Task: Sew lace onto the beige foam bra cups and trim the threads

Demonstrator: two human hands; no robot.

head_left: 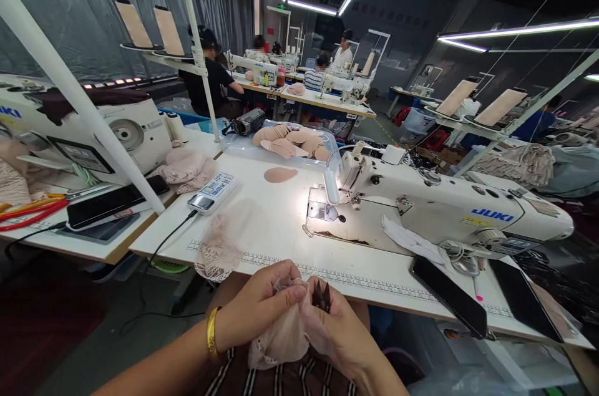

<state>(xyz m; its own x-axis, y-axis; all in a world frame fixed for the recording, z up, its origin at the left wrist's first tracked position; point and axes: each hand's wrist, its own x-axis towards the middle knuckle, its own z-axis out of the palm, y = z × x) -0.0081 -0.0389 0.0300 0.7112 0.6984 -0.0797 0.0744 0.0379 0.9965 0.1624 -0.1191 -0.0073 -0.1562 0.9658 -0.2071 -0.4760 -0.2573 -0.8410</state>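
A sheer pale pink piece of fabric with a lace edge [285, 337] hangs between my hands, above my lap at the table's front edge. My left hand [264, 302] is closed, with thumb and fingers pinching the cloth. Close beside it, my right hand [339, 324] is closed around the other side of the fabric. Dark thread snips [321, 296] are also in my right hand, blades pointing up and slightly apart. Another sheer lace piece [219, 249] lies over the table edge to the left.
A JUKI sewing machine [435, 196] stands at the right with its lamp lit. Phones [449, 296] lie before it. A power bank [213, 193], a beige oval pad [281, 174] and a clear bin [238, 149] of beige pads are further back. Co-workers sit beyond.
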